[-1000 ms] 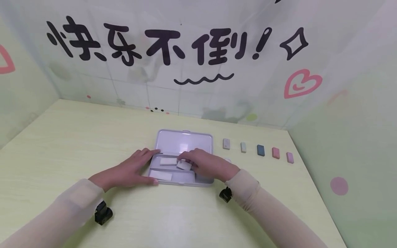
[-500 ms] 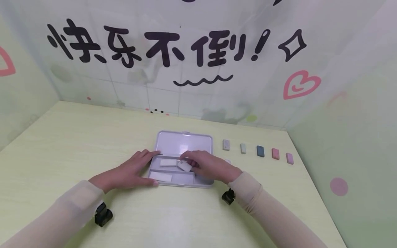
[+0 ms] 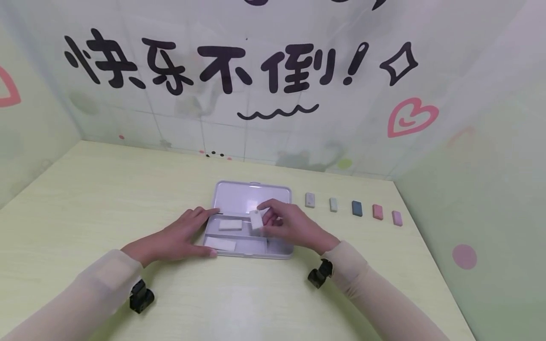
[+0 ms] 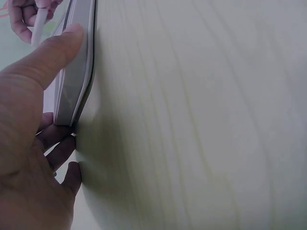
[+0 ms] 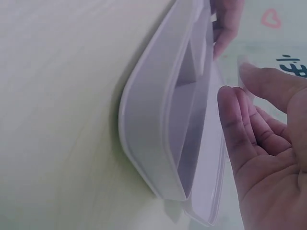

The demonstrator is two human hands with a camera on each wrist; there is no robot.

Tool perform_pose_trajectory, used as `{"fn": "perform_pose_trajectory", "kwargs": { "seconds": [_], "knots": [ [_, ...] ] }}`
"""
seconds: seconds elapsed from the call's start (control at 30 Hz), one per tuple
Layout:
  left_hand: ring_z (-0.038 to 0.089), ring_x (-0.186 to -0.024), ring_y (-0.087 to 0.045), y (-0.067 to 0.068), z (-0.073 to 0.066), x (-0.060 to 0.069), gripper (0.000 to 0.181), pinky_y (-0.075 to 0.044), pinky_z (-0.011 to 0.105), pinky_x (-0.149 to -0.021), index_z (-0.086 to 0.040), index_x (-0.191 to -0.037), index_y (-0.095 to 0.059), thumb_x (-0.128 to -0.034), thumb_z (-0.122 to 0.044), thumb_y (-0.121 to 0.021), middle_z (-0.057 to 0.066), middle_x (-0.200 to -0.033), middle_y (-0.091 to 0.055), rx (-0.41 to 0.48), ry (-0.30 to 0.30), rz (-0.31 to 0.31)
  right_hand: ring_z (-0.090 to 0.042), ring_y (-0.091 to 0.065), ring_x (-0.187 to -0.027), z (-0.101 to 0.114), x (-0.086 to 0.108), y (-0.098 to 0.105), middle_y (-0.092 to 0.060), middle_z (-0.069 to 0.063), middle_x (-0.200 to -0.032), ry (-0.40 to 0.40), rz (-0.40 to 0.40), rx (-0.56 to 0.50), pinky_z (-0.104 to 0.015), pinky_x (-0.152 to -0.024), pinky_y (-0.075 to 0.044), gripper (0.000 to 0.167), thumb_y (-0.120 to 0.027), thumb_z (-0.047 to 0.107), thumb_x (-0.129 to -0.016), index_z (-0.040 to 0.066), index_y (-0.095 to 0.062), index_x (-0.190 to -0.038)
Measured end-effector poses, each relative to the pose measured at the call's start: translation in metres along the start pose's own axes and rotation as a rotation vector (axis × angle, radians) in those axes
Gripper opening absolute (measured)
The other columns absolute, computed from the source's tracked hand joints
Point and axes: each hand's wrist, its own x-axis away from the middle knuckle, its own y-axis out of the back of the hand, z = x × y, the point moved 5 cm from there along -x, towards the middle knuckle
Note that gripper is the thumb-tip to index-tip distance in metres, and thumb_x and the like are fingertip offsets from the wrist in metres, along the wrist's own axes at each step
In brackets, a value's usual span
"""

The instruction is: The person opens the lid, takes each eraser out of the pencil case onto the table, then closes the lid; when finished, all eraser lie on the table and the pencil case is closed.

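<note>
An open pale-lilac pencil case lies on the table, its lid folded back. My left hand holds the case's left end, thumb on the front wall and fingers round the corner, as the left wrist view shows. Above the upper compartment my right hand pinches a white eraser between thumb and fingertips. Only a thin edge of that eraser shows in the left wrist view. One white eraser lies in the upper compartment, another in the lower left one.
Right of the case stands a spaced row of small eraser-like blocks: grey, pale green, dark blue, red-pink and pink. A printed wall rises behind the table; side walls flank it.
My right hand has lifted the white eraser up from the upper compartment and turned it more upright. The left hand stays in place on the case.
</note>
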Motion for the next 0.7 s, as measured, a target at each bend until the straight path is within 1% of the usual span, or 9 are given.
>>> {"fn": "perform_pose_trajectory", "kwargs": {
  "seconds": [0.13, 0.27, 0.4, 0.57, 0.7],
  "knots": [
    [0.029, -0.122, -0.046, -0.001, 0.0, 0.0, 0.101, -0.045, 0.058, -0.109, -0.008, -0.16, -0.035, -0.0846, -0.056, -0.082, 0.01, -0.136, -0.053, -0.002, 0.0, 0.002, -0.012, -0.067, -0.093, -0.002, 0.004, 0.006, -0.071, -0.006, -0.101, -0.015, -0.054, -0.078, -0.023, -0.087, -0.058, 0.046, -0.08, 0.008, -0.092, 0.006, -0.061, -0.134],
    [0.029, -0.123, -0.045, -0.001, 0.001, 0.0, 0.101, -0.045, 0.059, -0.109, -0.009, -0.161, -0.034, -0.0851, -0.057, -0.081, 0.012, -0.139, -0.052, 0.005, 0.001, 0.002, -0.013, -0.067, -0.095, -0.009, 0.011, 0.013, -0.071, -0.007, -0.102, -0.058, -0.104, -0.111, -0.024, -0.087, -0.058, 0.045, -0.079, 0.009, -0.093, 0.007, -0.061, -0.134],
    [0.029, -0.124, -0.045, -0.002, 0.0, -0.001, 0.101, -0.044, 0.06, -0.11, -0.009, -0.161, -0.033, -0.0854, -0.057, -0.081, 0.012, -0.14, -0.052, 0.012, 0.002, 0.006, -0.015, -0.067, -0.096, -0.019, 0.023, 0.022, -0.072, -0.007, -0.104, -0.113, -0.146, -0.114, -0.022, -0.085, -0.057, 0.044, -0.078, 0.009, -0.093, 0.007, -0.062, -0.134],
    [0.029, -0.123, -0.045, -0.002, 0.001, 0.0, 0.101, -0.045, 0.059, -0.109, -0.008, -0.16, -0.034, -0.0851, -0.056, -0.081, 0.012, -0.137, -0.052, 0.009, 0.001, 0.003, -0.017, -0.068, -0.097, -0.035, 0.042, 0.032, -0.073, -0.01, -0.107, -0.173, -0.19, -0.103, -0.021, -0.081, -0.057, 0.046, -0.077, 0.007, -0.093, 0.006, -0.061, -0.136],
    [0.028, -0.121, -0.045, -0.001, 0.002, 0.0, 0.101, -0.046, 0.058, -0.107, -0.008, -0.16, -0.034, -0.0851, -0.056, -0.081, 0.01, -0.135, -0.053, -0.003, -0.004, -0.001, -0.02, -0.068, -0.098, -0.045, 0.058, 0.041, -0.074, -0.013, -0.109, -0.197, -0.222, -0.074, -0.021, -0.079, -0.057, 0.046, -0.075, 0.005, -0.094, 0.004, -0.059, -0.138]
  ]
}}
